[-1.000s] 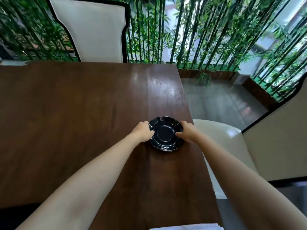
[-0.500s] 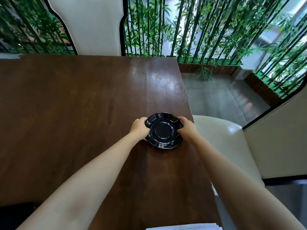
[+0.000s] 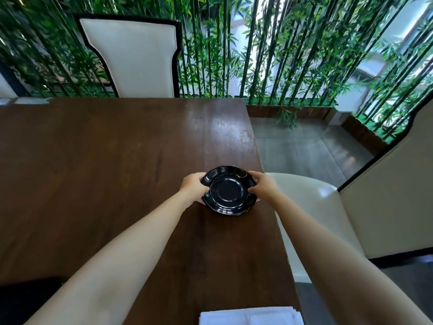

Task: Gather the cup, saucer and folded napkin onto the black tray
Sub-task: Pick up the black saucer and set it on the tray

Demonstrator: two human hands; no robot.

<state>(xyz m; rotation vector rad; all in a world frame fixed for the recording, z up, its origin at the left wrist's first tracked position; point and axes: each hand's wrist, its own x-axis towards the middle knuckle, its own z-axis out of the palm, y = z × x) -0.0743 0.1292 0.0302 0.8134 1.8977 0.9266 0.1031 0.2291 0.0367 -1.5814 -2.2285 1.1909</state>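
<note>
A glossy black saucer (image 3: 229, 190) with a wavy rim is held over the right part of the dark wooden table (image 3: 105, 172). My left hand (image 3: 193, 187) grips its left rim and my right hand (image 3: 263, 186) grips its right rim. A folded white napkin (image 3: 249, 315) lies at the table's near edge, cut off by the bottom of the frame. A black thing that may be the tray (image 3: 25, 301) shows at the lower left corner. No cup is in view.
A cream chair with black trim (image 3: 133, 57) stands at the table's far side. A second cream chair (image 3: 311, 207) sits close against the table's right edge. Bamboo stalks (image 3: 269, 48) line the back, with grey floor (image 3: 304, 146) to the right.
Both hands closed on the saucer's rim and raised it slightly off the table. The camera tilted, bringing more of the napkin and far chair into view.
</note>
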